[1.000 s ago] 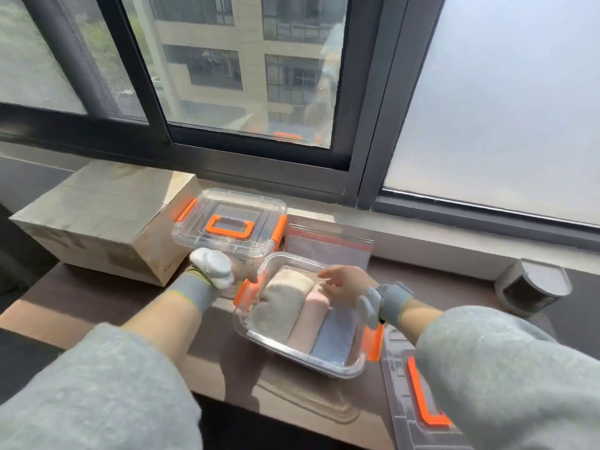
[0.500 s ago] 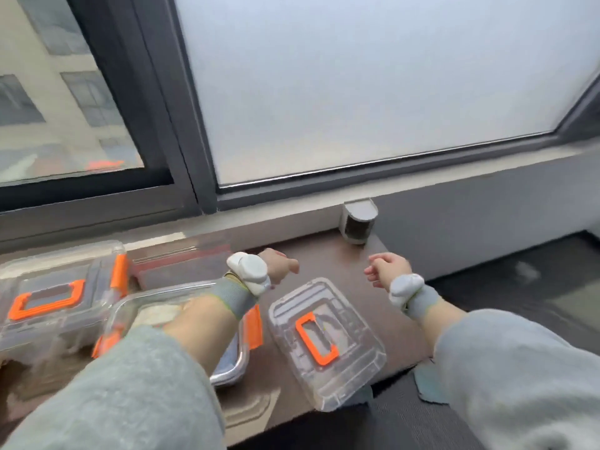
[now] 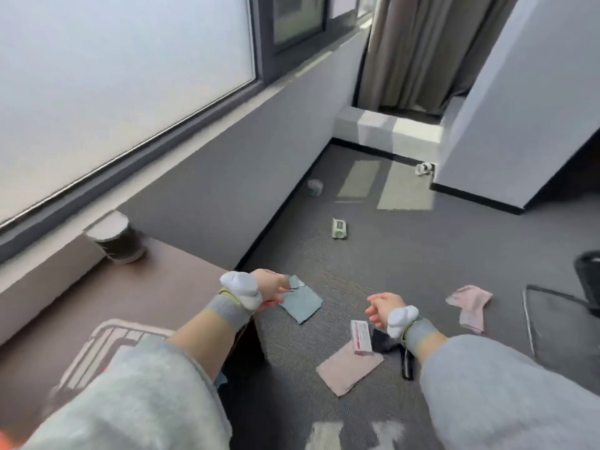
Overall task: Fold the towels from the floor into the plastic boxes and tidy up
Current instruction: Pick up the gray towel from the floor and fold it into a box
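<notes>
Cloth lay in neither hand. The fingers of the left hand (image 3: 272, 289) were loosely curled and, as far as the blur allowed, held nothing. Those of the right hand (image 3: 385, 306) hung relaxed and a little spread, likewise empty. Both hands were out in front in the air, the left above the corner of the brown table (image 3: 136, 303) and the right over the grey carpet (image 3: 422, 248). That read as the start of a reach toward the floor.

The towels lay there. A blue-grey towel (image 3: 303, 303) was flat just past the left hand. A pink towel (image 3: 349, 368) was flat below the right wrist, with a white card (image 3: 361, 336) touching its far corner. A crumpled pink towel (image 3: 470, 303) lay farther right. None was folded or boxed.

What looked like a clear box lid (image 3: 107, 345) sat on the table by the left sleeve, probably kept off so the box could take more. The blue-grey towel seemed the nearest pick.
</notes>
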